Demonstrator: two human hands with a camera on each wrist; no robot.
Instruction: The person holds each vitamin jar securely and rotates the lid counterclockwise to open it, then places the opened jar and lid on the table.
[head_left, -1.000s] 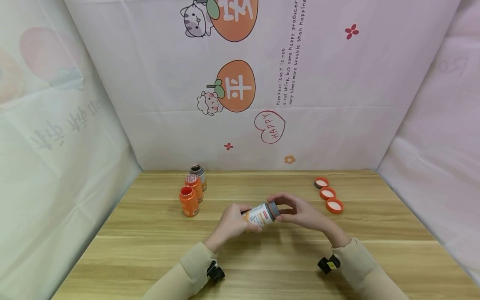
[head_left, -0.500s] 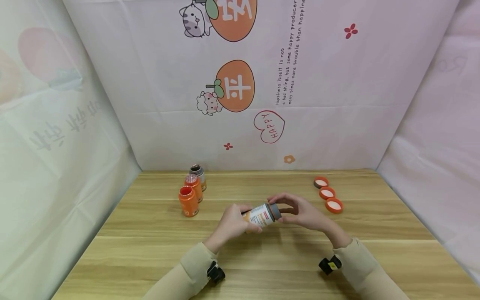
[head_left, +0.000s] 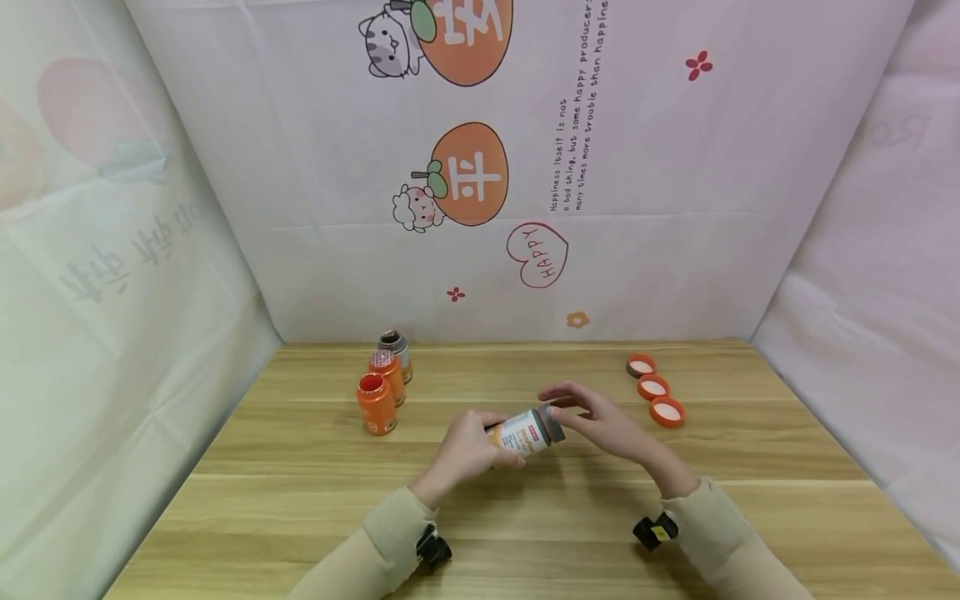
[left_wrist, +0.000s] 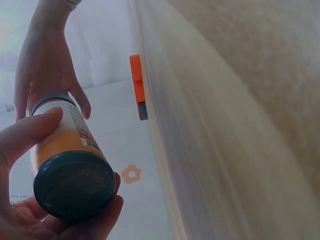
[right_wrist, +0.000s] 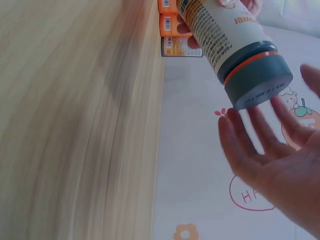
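My left hand (head_left: 468,446) grips a white-and-orange pill bottle (head_left: 521,433) round its lower body, tilted with its top toward the right. A dark grey cap (right_wrist: 257,82) sits on the bottle, with an orange band showing under its edge in the right wrist view. My right hand (head_left: 600,425) is at the cap, its fingers spread and loosely bent, the thumb apart from it in the right wrist view. In the left wrist view the bottle's dark base (left_wrist: 74,185) faces the camera, with the left thumb along the label.
At the left stand two orange bottles (head_left: 377,406) and a grey one (head_left: 395,354), all uncapped, in a row on the wooden table (head_left: 525,533). Three caps (head_left: 654,387) lie with white insides up at the right. White printed cloth (head_left: 637,275) surrounds the table's back and sides.
My right fingers have loosened from round the cap, and the thumb has moved up from its lower edge. The left hand and bottle have stayed nearly still.
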